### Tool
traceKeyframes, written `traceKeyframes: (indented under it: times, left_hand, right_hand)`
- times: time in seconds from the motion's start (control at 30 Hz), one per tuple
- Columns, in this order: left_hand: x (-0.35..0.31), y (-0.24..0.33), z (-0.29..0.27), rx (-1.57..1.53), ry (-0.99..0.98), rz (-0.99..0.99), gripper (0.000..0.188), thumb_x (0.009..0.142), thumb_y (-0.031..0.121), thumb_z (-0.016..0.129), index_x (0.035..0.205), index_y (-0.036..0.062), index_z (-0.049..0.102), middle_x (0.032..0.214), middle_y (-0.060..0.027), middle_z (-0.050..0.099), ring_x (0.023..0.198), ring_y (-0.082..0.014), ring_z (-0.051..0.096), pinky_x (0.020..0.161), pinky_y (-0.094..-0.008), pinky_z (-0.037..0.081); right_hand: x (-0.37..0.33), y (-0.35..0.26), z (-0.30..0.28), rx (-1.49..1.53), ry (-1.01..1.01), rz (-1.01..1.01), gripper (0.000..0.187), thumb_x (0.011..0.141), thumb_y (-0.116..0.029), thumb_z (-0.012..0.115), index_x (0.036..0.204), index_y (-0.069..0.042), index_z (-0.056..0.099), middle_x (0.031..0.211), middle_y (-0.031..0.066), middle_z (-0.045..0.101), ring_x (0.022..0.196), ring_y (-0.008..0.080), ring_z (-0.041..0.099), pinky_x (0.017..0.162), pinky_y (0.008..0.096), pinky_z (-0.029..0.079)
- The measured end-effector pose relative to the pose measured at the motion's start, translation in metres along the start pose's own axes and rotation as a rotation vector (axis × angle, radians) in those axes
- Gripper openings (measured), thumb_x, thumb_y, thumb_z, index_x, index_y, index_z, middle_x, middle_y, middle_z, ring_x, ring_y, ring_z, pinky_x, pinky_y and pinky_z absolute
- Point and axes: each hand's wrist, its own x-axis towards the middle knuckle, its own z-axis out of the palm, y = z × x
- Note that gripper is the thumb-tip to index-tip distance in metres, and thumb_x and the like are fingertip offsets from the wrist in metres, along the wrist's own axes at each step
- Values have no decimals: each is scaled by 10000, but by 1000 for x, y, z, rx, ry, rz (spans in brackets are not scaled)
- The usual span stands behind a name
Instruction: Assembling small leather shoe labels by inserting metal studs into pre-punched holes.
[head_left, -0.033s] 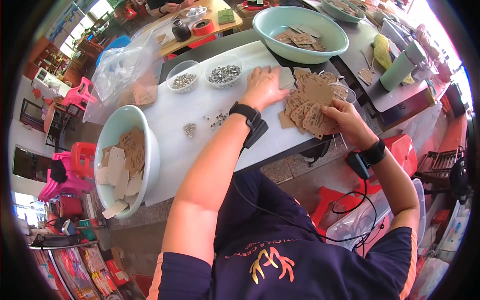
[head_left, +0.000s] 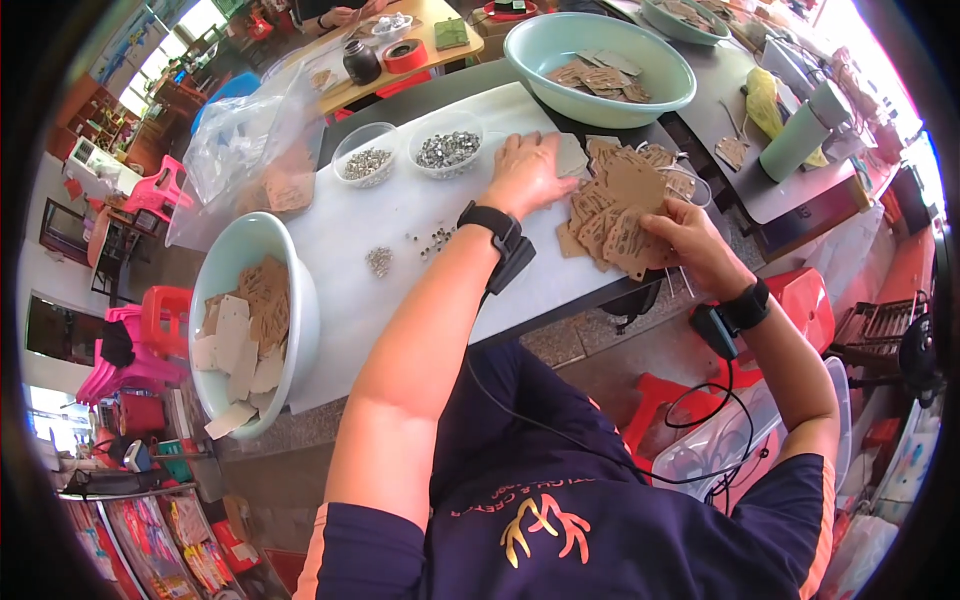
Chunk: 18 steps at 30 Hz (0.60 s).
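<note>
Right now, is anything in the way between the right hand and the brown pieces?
Nothing I can see: the right hand is touching the brown pieces at the right side of their pile, with no gap.

Brown cut-out cards [head_left: 632, 185] lie in a loose, overlapping pile; one plain pale grey card [head_left: 572, 156] lies just left of the pile.

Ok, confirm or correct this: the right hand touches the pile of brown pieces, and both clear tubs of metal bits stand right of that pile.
The side is wrong: the head view shows both clear tubs left of the pile of brown pieces, which the right hand does touch.
</note>
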Motion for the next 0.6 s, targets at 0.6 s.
traceKeyframes:
  times: [0.6]
  left_hand:
    - [-7, 27, 0, 115, 277, -165, 585, 790, 239, 709, 1293, 42, 485, 1222, -230, 473, 1152, -404, 495, 979, -464, 425]
  right_hand:
    - [12, 7, 11, 18, 15, -202, 397, 899, -100, 626, 1213, 110, 502, 1073, 154, 648, 917, 166, 661, 766, 297, 569]
